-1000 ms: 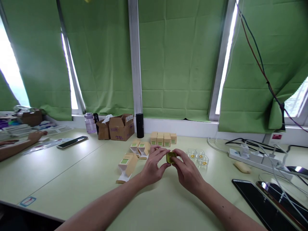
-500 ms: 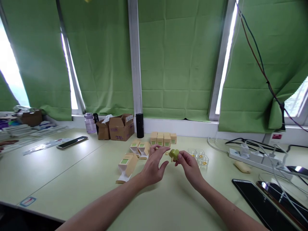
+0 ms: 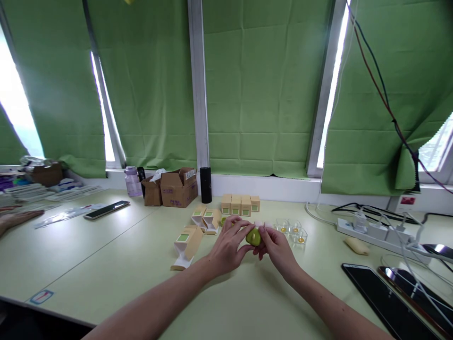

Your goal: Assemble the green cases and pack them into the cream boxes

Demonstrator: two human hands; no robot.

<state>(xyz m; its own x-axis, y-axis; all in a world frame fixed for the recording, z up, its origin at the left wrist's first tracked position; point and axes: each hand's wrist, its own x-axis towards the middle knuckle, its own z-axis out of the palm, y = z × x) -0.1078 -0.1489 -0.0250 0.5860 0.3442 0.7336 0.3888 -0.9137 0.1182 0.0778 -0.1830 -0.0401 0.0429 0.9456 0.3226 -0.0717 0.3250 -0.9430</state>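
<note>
A small round olive-green object (image 3: 253, 236) sits between my two hands just above the pale green table (image 3: 106, 255). My left hand (image 3: 228, 245) pinches its left side with thumb and fingers. My right hand (image 3: 276, 246) grips its right side, fingers curled. Behind them stands a row of small tan boxes with green labels (image 3: 240, 204). Opened tan boxes (image 3: 187, 241) lie to the left of my hands. Small clear cups with yellow centres (image 3: 292, 230) stand to the right.
Brown cardboard boxes (image 3: 179, 187), a purple bottle (image 3: 132, 181) and a black cylinder (image 3: 205, 184) line the window sill edge. A power strip with cables (image 3: 375, 231), a tan bar (image 3: 357, 246) and dark tablets (image 3: 385, 297) lie right. Another person's hand (image 3: 16, 219) rests at far left beside a phone (image 3: 106, 209).
My left hand had let go and opened while my right lifted the green object; now both hands are closed on it again, lower. The other person's hand moved back to the far left.
</note>
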